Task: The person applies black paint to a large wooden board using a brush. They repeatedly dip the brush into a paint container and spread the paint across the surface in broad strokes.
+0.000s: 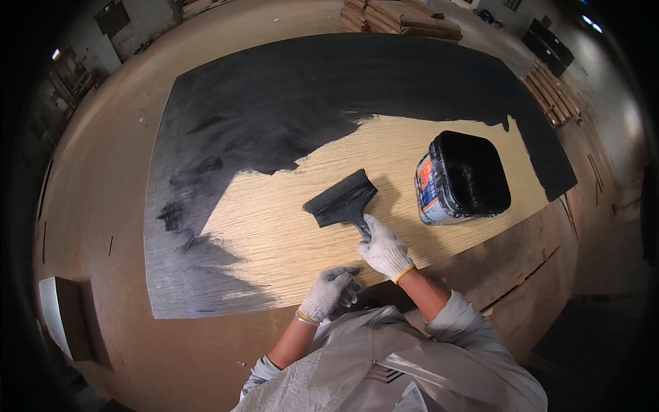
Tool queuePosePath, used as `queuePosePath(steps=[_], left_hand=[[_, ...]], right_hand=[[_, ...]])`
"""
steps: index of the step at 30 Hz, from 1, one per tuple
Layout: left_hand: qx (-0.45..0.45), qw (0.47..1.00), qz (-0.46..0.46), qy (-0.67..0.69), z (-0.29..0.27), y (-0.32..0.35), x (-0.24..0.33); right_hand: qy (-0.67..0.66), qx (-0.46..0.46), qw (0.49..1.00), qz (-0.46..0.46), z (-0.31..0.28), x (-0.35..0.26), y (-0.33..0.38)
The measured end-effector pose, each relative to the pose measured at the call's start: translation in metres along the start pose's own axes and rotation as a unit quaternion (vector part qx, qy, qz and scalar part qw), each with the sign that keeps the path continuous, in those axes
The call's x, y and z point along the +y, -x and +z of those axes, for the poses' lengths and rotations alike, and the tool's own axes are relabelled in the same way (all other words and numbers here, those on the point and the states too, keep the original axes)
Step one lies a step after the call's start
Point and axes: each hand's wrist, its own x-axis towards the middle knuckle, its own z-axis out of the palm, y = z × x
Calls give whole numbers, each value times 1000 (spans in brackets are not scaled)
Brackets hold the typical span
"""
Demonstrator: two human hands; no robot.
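Observation:
In a white knit glove, my right hand (384,248) is closed around the handle of a wide, flat paintbrush (343,199). The brush is black with paint, its bristles pointing to the upper left over the bare wood. My left hand (329,292), gloved too and with darkened fingertips, is by the near edge of the panel; its fingers are loosely bent and apart, and nothing shows in them. Black paint covers the far and left parts of the wood-grain panel (274,220). To the right of the brush, a paint-smeared bucket (473,175) with a black inside stands on the panel.
Brown stacked sheets (401,19) lie beyond the far edge. More brown bundles (552,95) rest at the right, with a dark cabinet-like object (548,44) behind them. A pale box-like object (60,319) stands at the lower left. Thin strips (522,278) lie on the floor at right.

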Motion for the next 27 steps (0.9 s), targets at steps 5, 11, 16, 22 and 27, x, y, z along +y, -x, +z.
queuePosePath(steps=[5, 11, 16, 22, 27], left_hand=[[-38, 999, 39, 4, 52, -32, 20], [-59, 991, 122, 16, 134, -92, 75], [-24, 988, 139, 63, 175, -148, 89], [23, 982, 167, 83, 212, -157, 95], [42, 978, 170, 110, 257, -167, 90]], right_hand=[[-18, 265, 946, -188, -134, -11, 44], [240, 358, 896, -106, -272, 67, 85], [386, 139, 911, -49, -333, 106, 52], [494, -50, 847, -188, -341, 128, -31], [497, -141, 820, -248, -351, 162, -87]])
